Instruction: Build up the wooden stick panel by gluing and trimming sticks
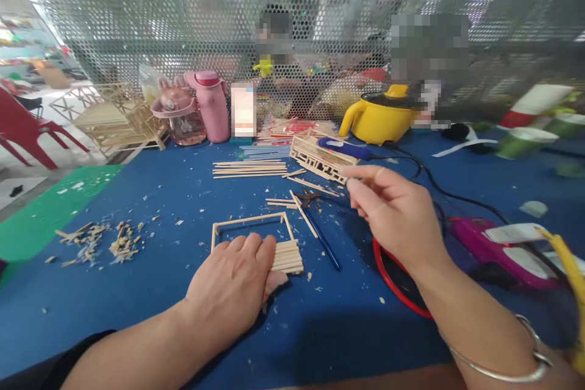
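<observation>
My left hand (233, 283) lies flat, fingers together, pressing on a small wooden stick frame (253, 222) whose near part is covered with glued sticks (287, 256). My right hand (393, 213) hovers to the right of it, above the blue table, fingers curled loosely with the fingertips close together; whether anything is pinched between them is not clear. Just left of that hand lie loose sticks (304, 210), small pliers (308, 198) and a blue-handled tool (324, 244).
A row of long sticks (249, 168), a stick model (320, 158) with a blue glue gun (345, 148) and black cable, a yellow pot (379, 116), pink bottles (210, 106), a red-rimmed disc (393, 280), wood scraps (98, 244). Other people sit behind the mesh screen.
</observation>
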Action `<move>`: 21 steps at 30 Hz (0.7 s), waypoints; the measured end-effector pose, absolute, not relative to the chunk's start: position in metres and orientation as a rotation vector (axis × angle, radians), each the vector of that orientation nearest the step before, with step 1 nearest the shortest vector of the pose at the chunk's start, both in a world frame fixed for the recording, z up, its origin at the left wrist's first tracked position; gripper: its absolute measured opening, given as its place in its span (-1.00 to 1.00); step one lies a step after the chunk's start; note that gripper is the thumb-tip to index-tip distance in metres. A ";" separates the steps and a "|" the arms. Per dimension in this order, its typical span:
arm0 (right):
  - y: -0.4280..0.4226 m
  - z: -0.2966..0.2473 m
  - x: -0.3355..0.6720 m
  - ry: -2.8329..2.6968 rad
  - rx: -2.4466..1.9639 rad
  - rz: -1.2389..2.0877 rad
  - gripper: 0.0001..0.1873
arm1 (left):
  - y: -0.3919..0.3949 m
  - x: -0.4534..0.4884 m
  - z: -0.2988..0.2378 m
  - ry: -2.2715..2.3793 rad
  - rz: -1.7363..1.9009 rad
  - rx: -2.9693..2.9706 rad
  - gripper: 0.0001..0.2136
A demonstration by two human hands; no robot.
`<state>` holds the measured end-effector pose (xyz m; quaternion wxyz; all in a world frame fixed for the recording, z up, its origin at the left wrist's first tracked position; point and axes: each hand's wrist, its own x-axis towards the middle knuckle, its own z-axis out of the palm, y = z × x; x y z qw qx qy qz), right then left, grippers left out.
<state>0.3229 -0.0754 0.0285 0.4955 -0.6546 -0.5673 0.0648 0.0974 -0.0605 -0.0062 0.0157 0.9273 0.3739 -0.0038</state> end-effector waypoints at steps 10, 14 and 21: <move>-0.060 0.005 0.331 -1.814 -1.837 0.025 -0.86 | -0.061 0.097 -0.006 1.160 0.030 2.900 -0.75; -0.081 0.012 0.306 -1.997 -1.687 0.157 -0.78 | -0.061 0.098 -0.004 1.140 0.057 2.899 -0.76; -0.114 0.010 0.321 -1.844 -1.909 -0.054 -0.73 | -0.060 0.098 -0.004 1.176 0.136 2.893 -0.74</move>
